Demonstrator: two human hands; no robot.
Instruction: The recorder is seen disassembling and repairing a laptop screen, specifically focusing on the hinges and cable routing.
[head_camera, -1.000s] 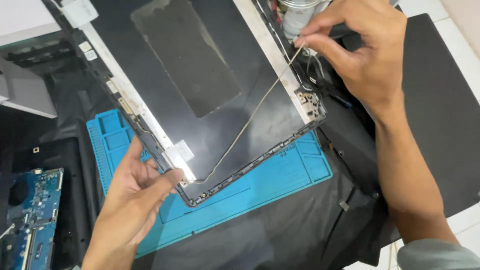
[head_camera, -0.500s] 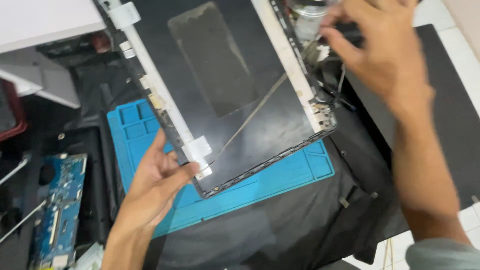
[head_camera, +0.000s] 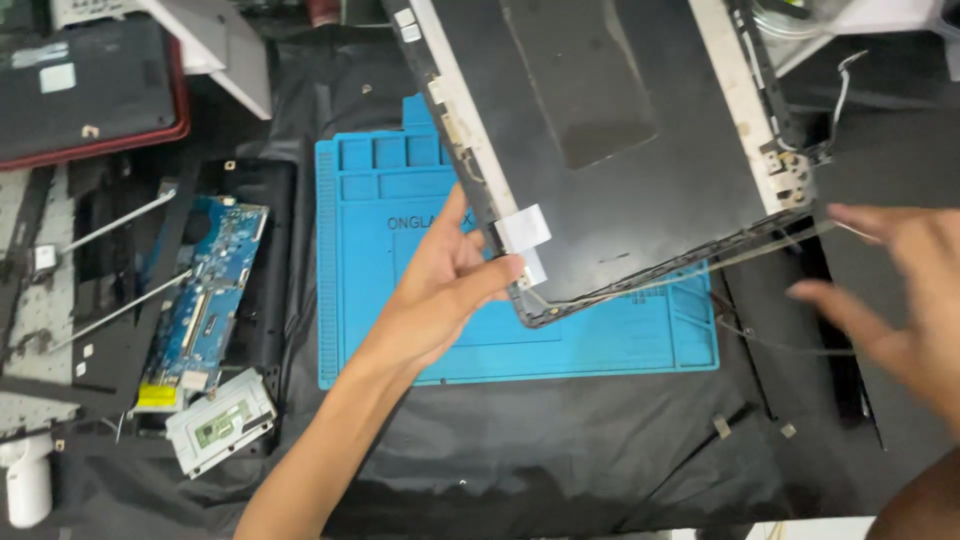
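Left hand (head_camera: 440, 290) fingers pinching lid (head_camera: 610, 150) corner over blue mat (head_camera: 400, 270). Right hand (head_camera: 900, 290) spread, blurry, free. Support both sides, mind loose cable (head_camera: 760, 250).

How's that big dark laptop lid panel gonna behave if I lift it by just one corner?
The lid panel looks thin and wide, so it would probably flex or twist when held at one corner by the left hand. It seems light for its size. A thin cable trails along its lower edge and may snag; the right hand is off it.
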